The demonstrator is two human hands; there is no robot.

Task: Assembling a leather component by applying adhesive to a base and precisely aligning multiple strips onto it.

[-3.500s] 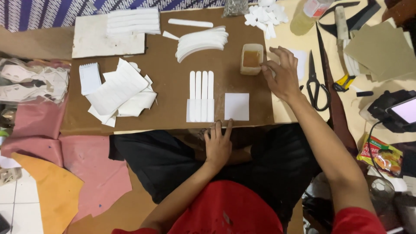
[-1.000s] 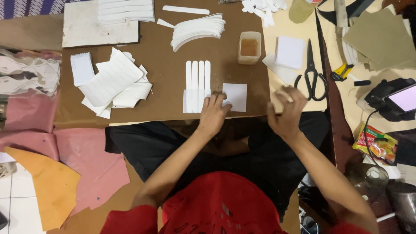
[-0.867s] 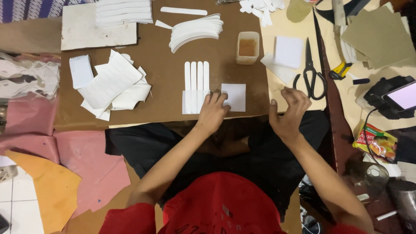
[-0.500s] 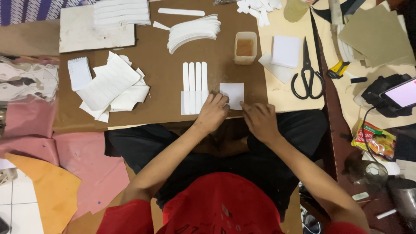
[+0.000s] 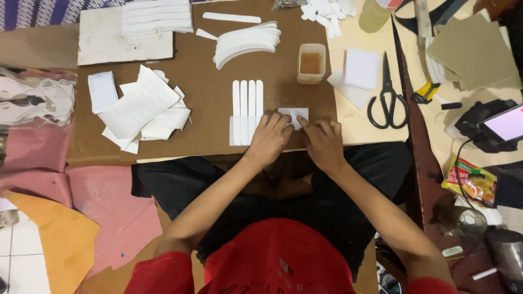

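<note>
Brown board (image 5: 207, 98), white square (image 5: 294, 114) under fingertips of left hand (image 5: 269, 140) and right hand (image 5: 324, 144) (both flat, gripping nothing).

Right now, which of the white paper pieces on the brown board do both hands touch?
The small white square piece right of the four upright white strips. The left hand and right hand meet on it; other stacks lie untouched.

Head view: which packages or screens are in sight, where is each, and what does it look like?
Lit phone screen: far right edge, tilted rectangle, pale pinkish-white glow in a dark holder.
Snack packet: lower right, below the phone, flat crinkled rectangle in green, red and yellow.
</note>
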